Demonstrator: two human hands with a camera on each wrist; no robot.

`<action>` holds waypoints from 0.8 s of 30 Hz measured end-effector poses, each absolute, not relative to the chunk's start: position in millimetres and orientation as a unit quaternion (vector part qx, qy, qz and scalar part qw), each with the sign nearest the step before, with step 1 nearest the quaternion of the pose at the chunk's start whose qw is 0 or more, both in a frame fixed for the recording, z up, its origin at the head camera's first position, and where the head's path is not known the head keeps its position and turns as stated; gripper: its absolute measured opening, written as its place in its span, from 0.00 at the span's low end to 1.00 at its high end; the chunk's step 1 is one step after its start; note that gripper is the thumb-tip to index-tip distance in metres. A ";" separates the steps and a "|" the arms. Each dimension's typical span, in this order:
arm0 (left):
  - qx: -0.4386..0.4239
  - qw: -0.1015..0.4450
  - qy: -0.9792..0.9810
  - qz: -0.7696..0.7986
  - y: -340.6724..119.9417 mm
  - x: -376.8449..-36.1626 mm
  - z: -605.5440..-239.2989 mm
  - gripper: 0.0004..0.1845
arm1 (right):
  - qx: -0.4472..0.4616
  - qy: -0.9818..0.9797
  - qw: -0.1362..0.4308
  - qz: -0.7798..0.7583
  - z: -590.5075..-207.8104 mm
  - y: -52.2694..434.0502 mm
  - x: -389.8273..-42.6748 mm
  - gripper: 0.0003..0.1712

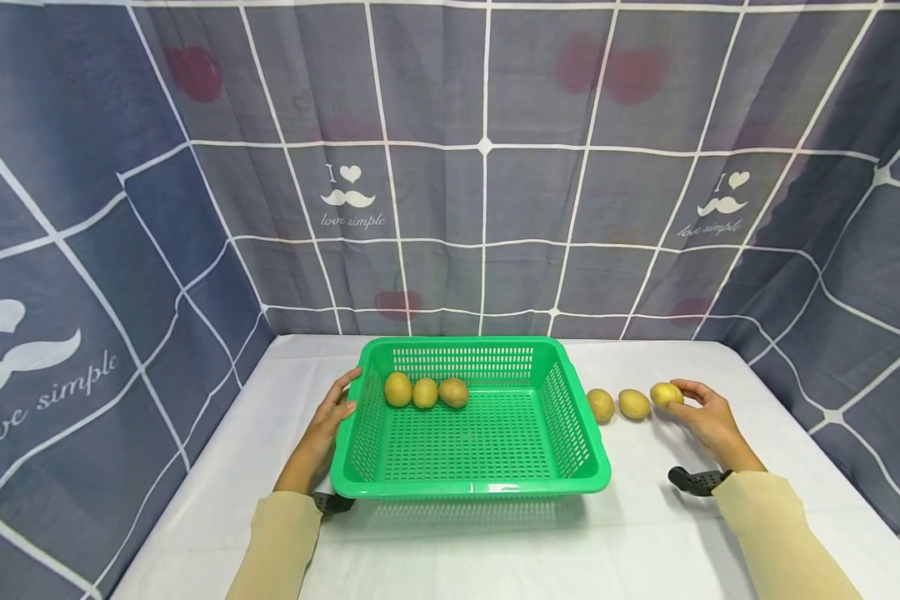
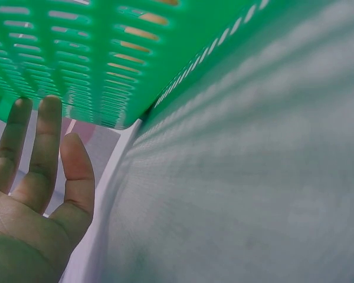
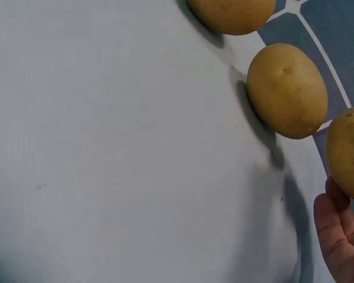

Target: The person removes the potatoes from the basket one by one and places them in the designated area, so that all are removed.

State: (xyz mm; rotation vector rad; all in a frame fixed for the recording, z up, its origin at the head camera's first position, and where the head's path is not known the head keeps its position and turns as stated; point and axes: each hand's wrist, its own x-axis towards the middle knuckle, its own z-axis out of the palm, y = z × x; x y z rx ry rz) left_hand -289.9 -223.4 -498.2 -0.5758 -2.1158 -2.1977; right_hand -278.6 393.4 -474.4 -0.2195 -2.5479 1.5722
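Note:
My right hand (image 1: 708, 417) pinches a yellow potato (image 1: 667, 395) between thumb and fingers at the right of the white-covered table. In the right wrist view this potato (image 3: 347, 156) is partly cut off by the frame edge, with the fingers (image 3: 336, 233) below it. Beside it, to the left, lie a second potato (image 1: 633, 404) and a third potato (image 1: 600, 405). A green plastic basket (image 1: 471, 488) stands at the middle. My left hand (image 1: 328, 425) touches its left rim, and the left wrist view shows extended fingers (image 2: 44, 150) against the slotted side wall.
Inside the basket, a row of potatoes sits near the back left: a left one (image 1: 398, 389), a middle one (image 1: 424, 392) and a browner right one (image 1: 453, 392). A grey checked cloth (image 1: 435, 200) hangs behind and along both sides of the white tablecloth (image 1: 495, 554).

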 end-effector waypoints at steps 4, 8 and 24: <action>-0.181 0.017 -0.683 -0.707 -224.2 -288.5 -497.8 0.31 | -0.069 -0.862 0.054 0.500 -476.9 394.5 -278.1 0.39; -0.173 0.015 -0.688 -0.704 -224.6 -288.9 -498.0 0.31 | -0.066 -0.872 0.043 0.483 -479.7 396.6 -278.7 0.39; -0.168 0.003 -0.679 -0.714 -224.8 -290.9 -499.2 0.31 | -0.046 -0.883 0.045 0.465 -481.1 395.5 -279.2 0.38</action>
